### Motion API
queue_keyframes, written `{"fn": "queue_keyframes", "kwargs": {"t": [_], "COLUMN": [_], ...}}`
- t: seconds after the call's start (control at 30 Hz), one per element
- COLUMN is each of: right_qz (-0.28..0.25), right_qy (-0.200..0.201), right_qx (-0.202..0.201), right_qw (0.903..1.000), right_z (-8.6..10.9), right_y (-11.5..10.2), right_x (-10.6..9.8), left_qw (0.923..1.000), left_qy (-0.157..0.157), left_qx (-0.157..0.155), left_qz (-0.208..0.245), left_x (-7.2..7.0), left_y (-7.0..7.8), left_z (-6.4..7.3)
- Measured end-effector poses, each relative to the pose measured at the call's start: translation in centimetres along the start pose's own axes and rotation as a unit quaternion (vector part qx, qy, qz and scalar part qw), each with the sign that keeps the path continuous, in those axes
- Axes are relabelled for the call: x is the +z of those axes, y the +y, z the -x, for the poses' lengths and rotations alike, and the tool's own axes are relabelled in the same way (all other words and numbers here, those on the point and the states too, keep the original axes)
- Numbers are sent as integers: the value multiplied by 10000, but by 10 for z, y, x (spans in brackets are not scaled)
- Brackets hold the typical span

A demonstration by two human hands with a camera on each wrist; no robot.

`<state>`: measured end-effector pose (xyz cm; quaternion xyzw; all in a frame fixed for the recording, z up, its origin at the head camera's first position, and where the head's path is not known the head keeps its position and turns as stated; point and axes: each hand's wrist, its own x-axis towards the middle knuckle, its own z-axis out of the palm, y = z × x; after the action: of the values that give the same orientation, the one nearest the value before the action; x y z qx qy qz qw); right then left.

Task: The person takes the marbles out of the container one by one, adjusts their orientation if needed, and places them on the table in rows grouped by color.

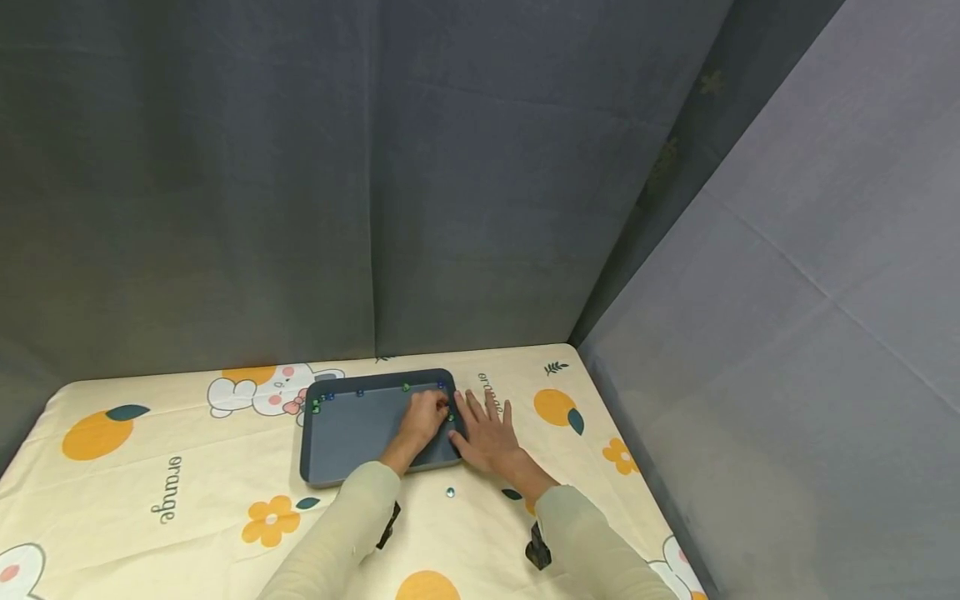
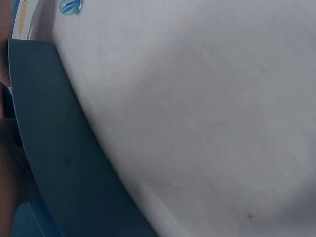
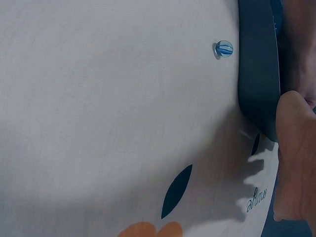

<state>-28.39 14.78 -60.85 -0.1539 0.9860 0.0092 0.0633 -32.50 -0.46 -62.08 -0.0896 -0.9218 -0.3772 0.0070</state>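
A: That 1 loose marble?

B: Clear w/ blue swirls, on the cloth just outside the gray tray.

A: Inside?

B: Tiny green + blue pieces by the walls. Also L hand, fingers bent, can't tell if gripping. R hand spread at the rim.

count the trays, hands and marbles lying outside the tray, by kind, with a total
Dark grey tray: 1
Hands: 2 (left hand, right hand)
Blue-striped glass marble outside the tray: 1
Total: 4
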Motion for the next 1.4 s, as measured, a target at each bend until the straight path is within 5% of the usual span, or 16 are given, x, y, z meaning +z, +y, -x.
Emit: {"fn": "queue_keyframes", "kwargs": {"t": [0.33,0.67,1.4], "right_qz": [4,-53,-37], "right_qy": [-5,3,21], "right_qx": [-63,-3,-51], "right_qw": [10000,10000,10000], "right_z": [-2,1,0], "right_y": [-2,-3,0], "right_x": [1,-4,1], "left_qw": [9999,9984,9914], "left_qy": [91,320,637], "left_qx": [93,-114,102], "left_qz": [-70,443,1139], "left_x": [-4,-6,-21], "left_y": [-3,-4,-3], "left_z": [0,3,20]}}
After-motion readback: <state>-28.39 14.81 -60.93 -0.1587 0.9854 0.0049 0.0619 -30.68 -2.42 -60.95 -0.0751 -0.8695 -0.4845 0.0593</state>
